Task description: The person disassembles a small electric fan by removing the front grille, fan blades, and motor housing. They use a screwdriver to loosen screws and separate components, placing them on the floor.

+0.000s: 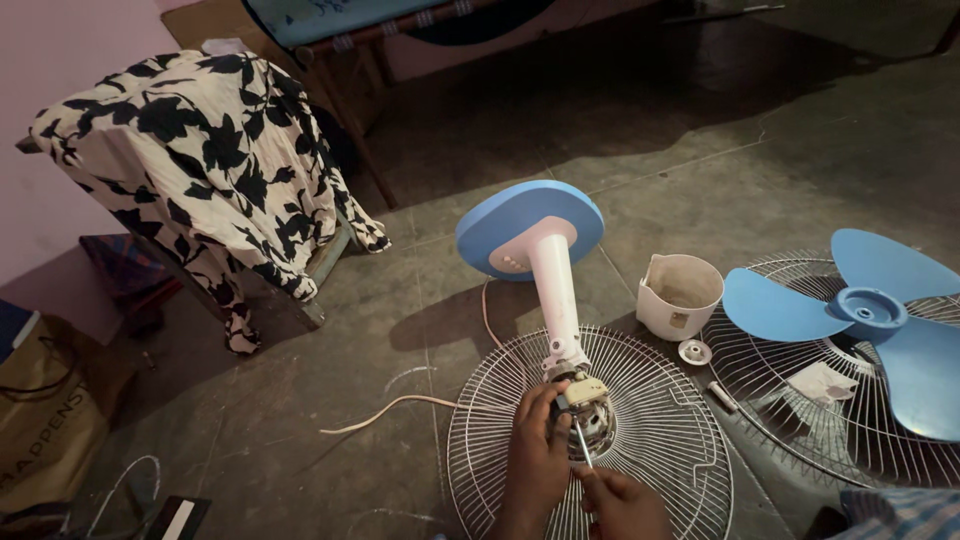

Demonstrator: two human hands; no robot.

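A: Start at your fingers. Your left hand (pixel 537 455) is clenched around the fan motor (pixel 588 415), which sits at the middle of the rear guard (pixel 650 440) lying flat on the floor, near you. Your right hand (pixel 622 503) grasps a thin screwdriver (pixel 581 445), its tip up against the underside of the motor.

B: How do I do this well?

A: I'd judge you are working a screw on the motor. Keep your left hand wrapped firmly so the motor cannot twist, hold the shaft in line with the screw, and press in as you turn so the tip does not slip into the windings.

B: And further out?

A: The white stand (pixel 556 290) runs away from the motor to the blue base (pixel 500 230). To the right lie a white motor cover (pixel 678 295), a small round cap (pixel 694 351), then the blue blade (pixel 870 310) resting on the front guard (pixel 800 400).

B: What can't you make out?

A: The screw head is hidden behind your left hand. Your right hand is cut off by the near edge. The dim light blurs the small parts on the front guard.
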